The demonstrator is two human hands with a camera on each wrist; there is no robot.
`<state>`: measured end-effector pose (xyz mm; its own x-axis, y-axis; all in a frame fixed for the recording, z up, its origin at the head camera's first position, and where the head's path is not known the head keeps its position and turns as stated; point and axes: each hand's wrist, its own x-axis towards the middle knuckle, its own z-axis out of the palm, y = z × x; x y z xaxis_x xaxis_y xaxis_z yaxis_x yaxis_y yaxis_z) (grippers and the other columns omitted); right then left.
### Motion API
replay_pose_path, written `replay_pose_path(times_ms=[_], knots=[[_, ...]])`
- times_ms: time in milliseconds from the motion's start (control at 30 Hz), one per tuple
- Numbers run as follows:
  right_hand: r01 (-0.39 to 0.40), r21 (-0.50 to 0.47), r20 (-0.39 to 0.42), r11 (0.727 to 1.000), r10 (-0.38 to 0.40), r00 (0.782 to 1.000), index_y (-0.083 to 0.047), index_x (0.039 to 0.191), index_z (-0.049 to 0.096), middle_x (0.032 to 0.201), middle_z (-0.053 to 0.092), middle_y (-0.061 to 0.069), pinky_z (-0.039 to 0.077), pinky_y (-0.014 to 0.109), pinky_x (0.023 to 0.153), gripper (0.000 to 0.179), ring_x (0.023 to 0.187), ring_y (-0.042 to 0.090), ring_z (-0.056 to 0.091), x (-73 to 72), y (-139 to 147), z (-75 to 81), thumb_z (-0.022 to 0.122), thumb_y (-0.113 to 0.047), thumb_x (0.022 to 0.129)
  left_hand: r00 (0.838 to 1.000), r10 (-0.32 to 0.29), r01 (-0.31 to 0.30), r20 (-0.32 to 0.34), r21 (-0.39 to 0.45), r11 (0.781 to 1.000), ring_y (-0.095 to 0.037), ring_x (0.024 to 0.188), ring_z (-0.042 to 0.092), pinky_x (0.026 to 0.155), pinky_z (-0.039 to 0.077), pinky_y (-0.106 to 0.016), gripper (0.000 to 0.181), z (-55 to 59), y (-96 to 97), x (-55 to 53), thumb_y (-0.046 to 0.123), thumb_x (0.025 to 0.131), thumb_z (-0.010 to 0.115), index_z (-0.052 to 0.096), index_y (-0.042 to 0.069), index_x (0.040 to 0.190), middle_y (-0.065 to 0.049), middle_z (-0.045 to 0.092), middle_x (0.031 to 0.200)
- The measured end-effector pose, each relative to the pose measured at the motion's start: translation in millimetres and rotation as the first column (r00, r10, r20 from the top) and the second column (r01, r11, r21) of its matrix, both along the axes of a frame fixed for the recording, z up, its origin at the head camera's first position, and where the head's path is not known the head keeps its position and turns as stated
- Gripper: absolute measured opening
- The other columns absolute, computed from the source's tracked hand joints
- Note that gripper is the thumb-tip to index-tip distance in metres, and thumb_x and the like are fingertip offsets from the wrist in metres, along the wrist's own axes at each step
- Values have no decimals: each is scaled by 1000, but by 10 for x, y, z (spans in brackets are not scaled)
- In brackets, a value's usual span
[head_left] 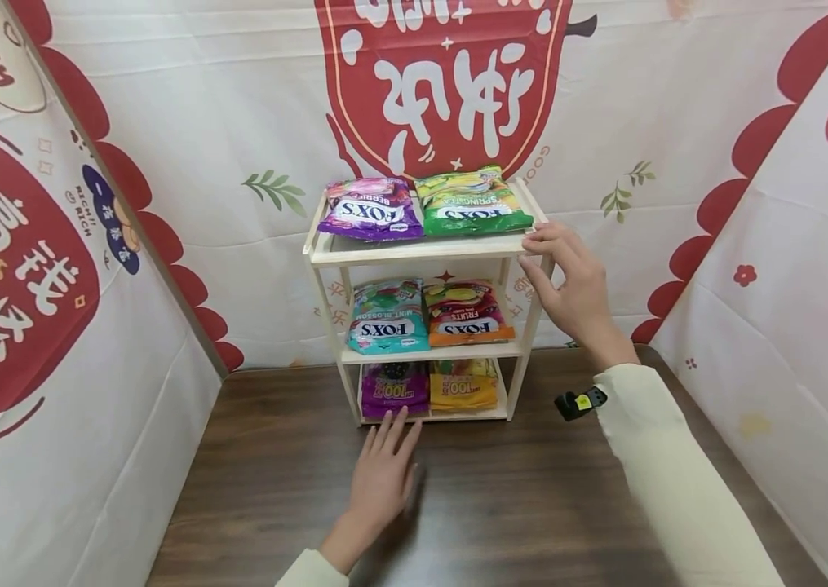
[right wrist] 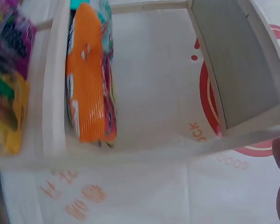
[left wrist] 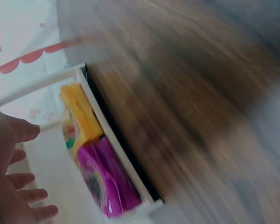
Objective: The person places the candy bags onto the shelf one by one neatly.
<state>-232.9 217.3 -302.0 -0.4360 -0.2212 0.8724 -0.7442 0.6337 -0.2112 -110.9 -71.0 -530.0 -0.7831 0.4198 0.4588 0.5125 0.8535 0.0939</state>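
Observation:
A three-tier wooden shelf rack (head_left: 343, 257) stands on the table. My right hand (head_left: 571, 281) is at its top right front corner, fingers on the upper edge and thumb just below, pinching the frame. Fingers spread and straight, my left hand (head_left: 380, 473) is in front of the bottom tier, its fingertips close to a purple candy bag (head_left: 393, 391); contact is unclear. A yellow candy bag (head_left: 463, 385) lies beside that one. The middle tier bears a teal bag (head_left: 387, 318) and an orange-edged bag (head_left: 467, 314). On top are a purple berries bag (head_left: 371, 210) and a green bag (head_left: 472, 202).
The brown wooden table (head_left: 502, 497) extends in front of the rack. Printed white cloth walls (head_left: 193, 106) enclose the back and both sides. A black wrist strap piece (head_left: 581, 403) with a yellow label is by the right cuff.

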Motion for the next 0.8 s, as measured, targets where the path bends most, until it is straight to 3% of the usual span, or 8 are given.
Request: replay_pose_path(times_ms=[133, 267, 433, 533, 600, 700, 767, 800], knots=[[55, 156, 73, 986, -67, 995, -2, 119, 61, 125, 57, 14, 37, 41, 107, 40, 127, 29, 45, 128, 54, 98, 75, -4, 81, 1000, 4, -4, -3, 64, 998, -34, 136, 32, 109, 28, -51, 70, 44, -230, 97, 24, 82, 73, 43, 17, 144, -12, 31, 152], [100, 303, 154, 948, -152, 976, -4, 129, 56, 134, 51, 14, 35, 48, 107, 53, 134, 30, 36, 335, 72, 194, 76, -13, 81, 999, -3, 8, -49, 104, 995, -36, 135, 35, 107, 29, -55, 73, 88, -498, 183, 24, 79, 75, 43, 18, 144, -12, 33, 151], [116, 349, 178, 930, -188, 966, -7, 137, 50, 139, 45, 12, 40, 51, 103, 67, 132, 29, 36, 663, 81, 183, 80, -17, 78, 996, 37, -24, -87, 145, 989, -39, 134, 34, 107, 26, -61, 75, 142, -824, 329, 29, 77, 74, 44, 17, 144, -13, 34, 151], [117, 353, 164, 928, -184, 969, -7, 138, 49, 139, 44, 13, 42, 52, 100, 70, 128, 31, 39, 849, 99, 111, 81, -16, 76, 992, 106, -91, -73, 177, 980, -40, 134, 33, 110, 19, -61, 77, 135, -976, 442, 33, 75, 76, 44, 18, 144, -12, 33, 152], [117, 354, 160, 928, -183, 970, -8, 138, 49, 139, 45, 14, 39, 52, 102, 67, 128, 32, 39, 960, 108, 33, 76, -32, 82, 987, 146, -133, -60, 188, 973, -41, 135, 31, 112, 13, -59, 78, 117, -1060, 520, 38, 76, 75, 43, 19, 145, -12, 32, 152], [117, 332, 153, 936, -176, 973, -7, 137, 50, 138, 46, 16, 31, 52, 109, 65, 130, 35, 38, 1107, 108, -131, 57, -51, 91, 982, 185, -172, -47, 200, 964, -40, 137, 29, 114, 8, -57, 75, 78, -1156, 632, 47, 80, 70, 43, 21, 145, -11, 33, 152], [115, 306, 157, 945, -169, 973, -6, 137, 50, 138, 46, 17, 24, 51, 113, 68, 132, 35, 37, 1200, 106, -270, 42, -59, 94, 979, 198, -185, -39, 219, 958, -39, 138, 27, 114, 7, -58, 75, 36, -1206, 701, 53, 81, 67, 44, 21, 144, -11, 34, 152], [112, 291, 159, 950, -163, 974, -5, 136, 51, 138, 46, 17, 22, 50, 113, 68, 132, 36, 37, 1248, 105, -343, 41, -58, 95, 979, 200, -187, -34, 236, 954, -39, 138, 27, 113, 7, -59, 75, 12, -1225, 733, 54, 81, 67, 44, 20, 144, -11, 35, 151]])
